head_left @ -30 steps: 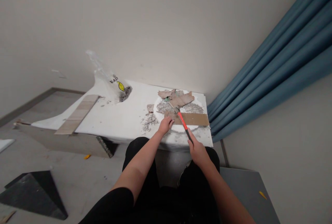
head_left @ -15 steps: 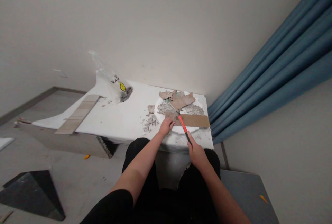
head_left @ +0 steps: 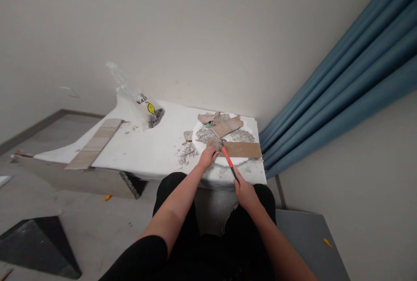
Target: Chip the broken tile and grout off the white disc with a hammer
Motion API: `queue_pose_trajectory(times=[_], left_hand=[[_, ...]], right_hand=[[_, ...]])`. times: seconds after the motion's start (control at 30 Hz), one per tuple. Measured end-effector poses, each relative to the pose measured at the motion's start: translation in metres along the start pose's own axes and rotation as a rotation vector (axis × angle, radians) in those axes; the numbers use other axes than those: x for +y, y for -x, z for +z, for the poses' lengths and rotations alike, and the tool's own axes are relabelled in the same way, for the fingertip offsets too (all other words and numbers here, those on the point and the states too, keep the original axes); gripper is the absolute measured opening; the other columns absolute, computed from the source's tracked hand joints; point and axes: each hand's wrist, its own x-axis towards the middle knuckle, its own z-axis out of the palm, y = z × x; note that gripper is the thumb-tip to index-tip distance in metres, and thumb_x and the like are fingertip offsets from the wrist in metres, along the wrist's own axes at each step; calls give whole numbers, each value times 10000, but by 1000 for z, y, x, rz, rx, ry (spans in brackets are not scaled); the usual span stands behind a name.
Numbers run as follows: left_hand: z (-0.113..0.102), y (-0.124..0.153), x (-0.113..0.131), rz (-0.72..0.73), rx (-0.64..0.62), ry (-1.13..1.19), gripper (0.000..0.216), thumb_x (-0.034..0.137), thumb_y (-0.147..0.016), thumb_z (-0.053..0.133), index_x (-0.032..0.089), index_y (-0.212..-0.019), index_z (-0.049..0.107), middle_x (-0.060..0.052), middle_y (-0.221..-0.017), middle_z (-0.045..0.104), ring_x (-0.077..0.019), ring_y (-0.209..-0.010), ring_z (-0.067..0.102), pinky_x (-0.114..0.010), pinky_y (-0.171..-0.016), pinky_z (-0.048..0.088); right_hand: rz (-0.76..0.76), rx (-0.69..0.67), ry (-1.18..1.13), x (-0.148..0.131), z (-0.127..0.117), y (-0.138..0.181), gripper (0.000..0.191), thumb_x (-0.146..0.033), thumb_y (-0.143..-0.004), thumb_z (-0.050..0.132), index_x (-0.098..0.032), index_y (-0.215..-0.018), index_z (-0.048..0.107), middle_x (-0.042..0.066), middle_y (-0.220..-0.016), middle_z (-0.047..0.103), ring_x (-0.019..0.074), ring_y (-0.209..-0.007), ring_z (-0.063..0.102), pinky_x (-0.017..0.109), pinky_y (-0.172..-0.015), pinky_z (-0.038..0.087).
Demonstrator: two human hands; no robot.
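My right hand (head_left: 244, 189) is closed round the black lower grip of a hammer (head_left: 228, 158) with a red and black handle. The hammer's head end rests low over a ragged grey-brown piece of board (head_left: 213, 143). At that piece's near edge, the fingers of my left hand (head_left: 207, 157) are closed, pinching it just left of the hammer. A brown strip of board (head_left: 244, 149) lies right of the hammer on a round white plate (head_left: 195, 135). Torn board pieces (head_left: 228, 125) and grey crumbs (head_left: 243, 136) lie on the plate's far side.
A white-covered low table (head_left: 169, 120) bears a clear plastic bag (head_left: 138, 107) with dark crumbs, and a wooden plank (head_left: 94, 144) further left. Loose debris (head_left: 186, 154) lies beside the plate. A blue curtain (head_left: 342, 77) hangs at right; a dark angular object (head_left: 39, 246) is on the floor.
The view has shifted slightly, so the scene sits a little further left. Both hands and the hammer keep almost the same place over the plate.
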Motion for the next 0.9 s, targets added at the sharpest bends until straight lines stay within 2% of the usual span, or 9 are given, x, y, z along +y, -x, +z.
queue_pose_trajectory(times=[0.13,0.3,0.43,0.6,0.77,0.9], left_hand=[[0,0,-1,13,1,5,265,295,-978,501,184,-762,606,-64,-798,591,-203,-847,566,-307,-791,455],[2,-1,-2,1,2,3,239,276,-964,523,180,-762,607,-71,-807,598,-210,-846,564,-317,-788,453],[3,-1,-3,24,13,-5,245,276,-967,517,177,-762,608,-67,-794,598,-203,-830,568,-310,-778,452],[4,-2,-5,58,8,-26,253,276,-971,504,169,-769,612,-65,-792,607,-196,-814,567,-302,-762,452],[3,-1,-4,37,10,-24,256,286,-968,511,169,-766,616,-65,-787,608,-198,-828,570,-302,-776,455],[-2,1,-3,-6,3,8,239,297,-956,536,166,-777,625,-58,-793,614,-186,-811,569,-287,-758,452]], right_hand=[[-4,49,-15,2,3,-1,610,-316,-1035,311,-285,-1629,178,96,-1055,761,271,-897,734,300,-737,490],[-2,-3,-4,2,1,-4,617,-283,-1027,334,-270,-1627,193,94,-1008,769,265,-897,736,285,-728,485],[-6,51,-20,2,2,-3,613,-309,-1032,322,-287,-1628,180,97,-1020,767,270,-875,739,288,-701,481],[-18,17,-43,0,9,-2,616,-281,-1021,347,-278,-1623,213,104,-1002,770,269,-873,740,274,-672,470],[-43,67,-53,1,8,-2,613,-297,-1034,325,-273,-1629,180,100,-1012,770,263,-876,738,280,-699,474],[-8,11,-62,4,8,-4,612,-284,-1028,343,-267,-1625,206,106,-1134,751,257,-946,733,274,-724,480]])
